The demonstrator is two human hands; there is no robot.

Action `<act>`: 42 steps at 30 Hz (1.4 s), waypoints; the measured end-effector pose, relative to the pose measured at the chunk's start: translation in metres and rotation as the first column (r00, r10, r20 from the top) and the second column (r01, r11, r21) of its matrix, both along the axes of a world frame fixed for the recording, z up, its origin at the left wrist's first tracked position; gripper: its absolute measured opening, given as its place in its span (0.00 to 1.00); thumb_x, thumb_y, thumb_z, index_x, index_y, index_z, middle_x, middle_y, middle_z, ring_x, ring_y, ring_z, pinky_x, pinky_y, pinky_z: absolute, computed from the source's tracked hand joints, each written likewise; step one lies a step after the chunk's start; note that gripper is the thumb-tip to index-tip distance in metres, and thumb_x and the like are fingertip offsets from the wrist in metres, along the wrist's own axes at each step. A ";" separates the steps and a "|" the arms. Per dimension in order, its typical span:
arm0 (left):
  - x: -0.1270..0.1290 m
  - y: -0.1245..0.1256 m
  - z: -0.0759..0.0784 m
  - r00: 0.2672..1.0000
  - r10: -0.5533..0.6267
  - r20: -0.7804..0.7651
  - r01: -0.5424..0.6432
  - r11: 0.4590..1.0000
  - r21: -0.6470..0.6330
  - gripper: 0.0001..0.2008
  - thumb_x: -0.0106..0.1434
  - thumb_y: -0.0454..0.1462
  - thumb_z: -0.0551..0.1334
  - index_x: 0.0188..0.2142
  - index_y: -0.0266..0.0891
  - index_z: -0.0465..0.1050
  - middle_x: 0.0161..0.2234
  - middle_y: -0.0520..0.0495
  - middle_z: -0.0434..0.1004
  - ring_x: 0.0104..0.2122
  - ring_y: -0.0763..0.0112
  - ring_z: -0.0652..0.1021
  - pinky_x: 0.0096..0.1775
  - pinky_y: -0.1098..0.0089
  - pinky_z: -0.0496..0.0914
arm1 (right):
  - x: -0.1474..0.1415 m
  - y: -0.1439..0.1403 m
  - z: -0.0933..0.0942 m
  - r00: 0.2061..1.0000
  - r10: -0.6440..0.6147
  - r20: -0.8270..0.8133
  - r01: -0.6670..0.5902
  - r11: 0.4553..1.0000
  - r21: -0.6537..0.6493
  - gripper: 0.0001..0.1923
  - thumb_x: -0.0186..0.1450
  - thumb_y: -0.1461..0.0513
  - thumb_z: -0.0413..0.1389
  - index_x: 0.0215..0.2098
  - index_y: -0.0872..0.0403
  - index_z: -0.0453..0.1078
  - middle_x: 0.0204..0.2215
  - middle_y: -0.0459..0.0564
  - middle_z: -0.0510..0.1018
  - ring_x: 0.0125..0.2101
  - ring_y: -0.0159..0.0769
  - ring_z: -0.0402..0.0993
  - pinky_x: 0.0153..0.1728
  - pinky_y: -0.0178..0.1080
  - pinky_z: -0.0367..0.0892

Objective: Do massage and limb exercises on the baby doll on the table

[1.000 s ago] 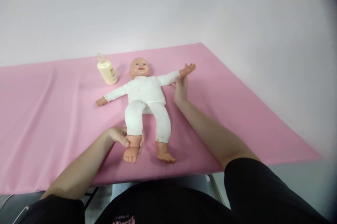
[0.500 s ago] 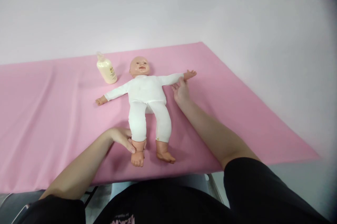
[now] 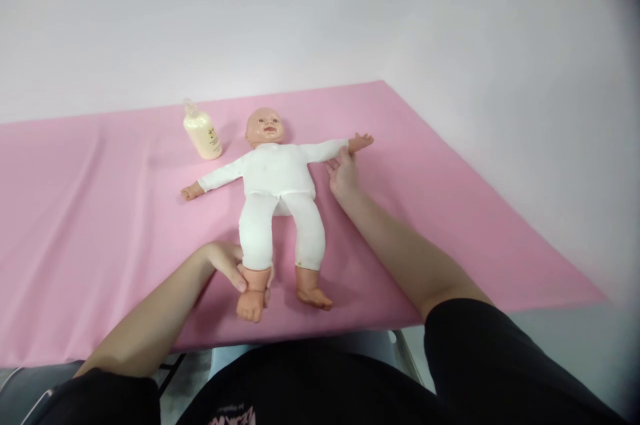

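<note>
A baby doll (image 3: 279, 172) with a white cloth body lies on its back, arms stretched out sideways, head at the far end. My left hand (image 3: 231, 265) is wrapped round the ankle of the doll's leg on the left, thumb on top, some fingers hidden beneath. At the doll's wrist on the right, my right hand (image 3: 344, 175) has its thumb and forefinger at the cuff, with the other fingers loosely curled out. The doll's other foot (image 3: 313, 290) rests on the pink cloth.
A pump bottle (image 3: 203, 135) of pale yellow liquid stands left of the doll's head. Pink cloth (image 3: 125, 212) with a few folds covers the table, whose near edge is just beyond my body. A pale wall (image 3: 300, 12) rises behind.
My left hand has shifted the doll's left-side leg a little to the left and toward me. My right hand stays at the doll's wrist; the bottle has not moved.
</note>
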State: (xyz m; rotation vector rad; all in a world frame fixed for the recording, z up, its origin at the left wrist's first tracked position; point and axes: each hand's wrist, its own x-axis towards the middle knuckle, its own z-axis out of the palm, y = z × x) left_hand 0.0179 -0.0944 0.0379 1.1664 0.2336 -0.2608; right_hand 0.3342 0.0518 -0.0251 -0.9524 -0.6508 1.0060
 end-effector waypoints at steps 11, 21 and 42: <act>0.005 0.002 -0.010 0.538 0.838 0.092 -0.763 0.530 -0.371 0.27 0.58 0.63 0.61 0.30 0.41 0.64 0.17 0.54 0.59 0.26 0.63 0.73 0.42 0.56 0.73 | -0.043 -0.047 0.026 0.798 -0.059 0.600 -0.206 0.908 0.364 0.30 0.65 0.43 0.60 0.60 0.46 0.66 0.59 0.54 0.74 0.63 0.49 0.69 0.69 0.57 0.60; 0.019 0.004 -0.007 0.463 0.885 0.043 -0.825 0.449 -0.343 0.23 0.66 0.53 0.62 0.37 0.32 0.76 0.24 0.48 0.71 0.30 0.63 0.77 0.50 0.56 0.71 | -0.048 -0.053 0.027 0.482 -0.143 0.864 -0.469 0.791 0.393 0.16 0.71 0.53 0.53 0.53 0.43 0.77 0.54 0.47 0.81 0.61 0.47 0.70 0.67 0.60 0.64; 0.008 0.002 0.000 0.999 -0.041 0.018 0.039 0.997 0.059 0.29 0.51 0.44 0.78 0.50 0.35 0.77 0.43 0.40 0.83 0.47 0.51 0.83 0.50 0.60 0.77 | -0.010 -0.008 0.006 0.994 -0.060 0.092 0.050 0.993 0.107 0.27 0.68 0.52 0.54 0.63 0.45 0.55 0.67 0.56 0.64 0.62 0.44 0.70 0.59 0.57 0.71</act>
